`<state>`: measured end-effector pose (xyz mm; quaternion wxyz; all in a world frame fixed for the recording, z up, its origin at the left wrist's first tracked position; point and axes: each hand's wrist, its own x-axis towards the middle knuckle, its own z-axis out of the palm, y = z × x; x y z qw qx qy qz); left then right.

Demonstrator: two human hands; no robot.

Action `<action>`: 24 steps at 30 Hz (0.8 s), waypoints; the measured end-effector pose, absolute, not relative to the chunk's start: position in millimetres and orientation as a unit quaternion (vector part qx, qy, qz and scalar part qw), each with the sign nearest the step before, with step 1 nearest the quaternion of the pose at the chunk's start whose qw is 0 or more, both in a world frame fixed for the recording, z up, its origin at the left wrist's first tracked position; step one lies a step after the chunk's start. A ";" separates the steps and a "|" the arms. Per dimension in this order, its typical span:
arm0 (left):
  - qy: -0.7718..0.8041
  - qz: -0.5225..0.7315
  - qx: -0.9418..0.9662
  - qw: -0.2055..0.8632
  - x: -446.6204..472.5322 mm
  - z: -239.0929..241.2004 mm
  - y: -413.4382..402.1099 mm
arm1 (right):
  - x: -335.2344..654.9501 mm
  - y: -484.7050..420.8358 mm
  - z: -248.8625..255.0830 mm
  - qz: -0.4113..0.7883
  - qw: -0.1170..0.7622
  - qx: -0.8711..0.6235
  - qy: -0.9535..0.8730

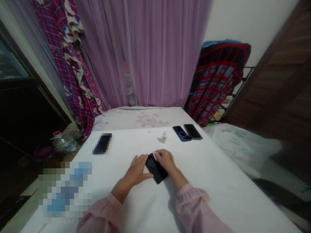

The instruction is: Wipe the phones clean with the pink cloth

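A black smartphone [156, 170] lies at a slant on the white-covered table, its dark glass face up. My left hand [136, 170] steadies it from the left, fingertips at its upper left corner and thumb on its lower left edge. My right hand [166, 159] is closed in a pinch on a small pink cloth [155, 155], pressed against the upper part of the screen. Most of the cloth is hidden under the fingers. Just beyond my hands stands a small white bottle [164, 137].
Two more phones, a blue one [181, 133] and a dark one [193, 131], lie at the back right of the table [204, 181]. A pixelated dark object [102, 143] is at the left, with a pixelated blue patch [69, 191] nearer. A tiny white piece [148, 131] lies near the bottle.
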<state>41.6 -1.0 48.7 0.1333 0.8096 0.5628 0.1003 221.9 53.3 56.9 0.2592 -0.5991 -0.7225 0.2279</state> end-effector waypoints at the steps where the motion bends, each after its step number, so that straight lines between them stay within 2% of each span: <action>1: 0.562 0.096 0.810 0.136 41.9 45.6 -0.1 | 215.5 56.7 60.4 0.226 0.243 -0.598 -0.730; 9: 0.563 0.090 0.816 0.096 48.5 33.8 -8.4 | 224.0 43.2 67.8 0.209 0.149 -0.610 -0.749; 12: 0.564 0.095 0.817 0.075 49.7 34.6 -9.8 | 248.5 21.1 61.9 0.229 0.147 -0.620 -0.736; 17: 0.572 0.094 0.813 0.053 54.8 41.9 -11.3 | 295.4 -20.3 47.9 0.285 0.222 -0.612 -0.703; 21: 0.554 0.093 0.827 0.037 59.6 51.9 -2.3 | 319.3 -23.9 48.2 0.345 0.364 -0.620 -0.603; 24: 0.472 0.090 0.874 0.077 55.6 57.1 14.9 | 319.5 -10.9 50.5 0.381 0.450 -0.626 -0.510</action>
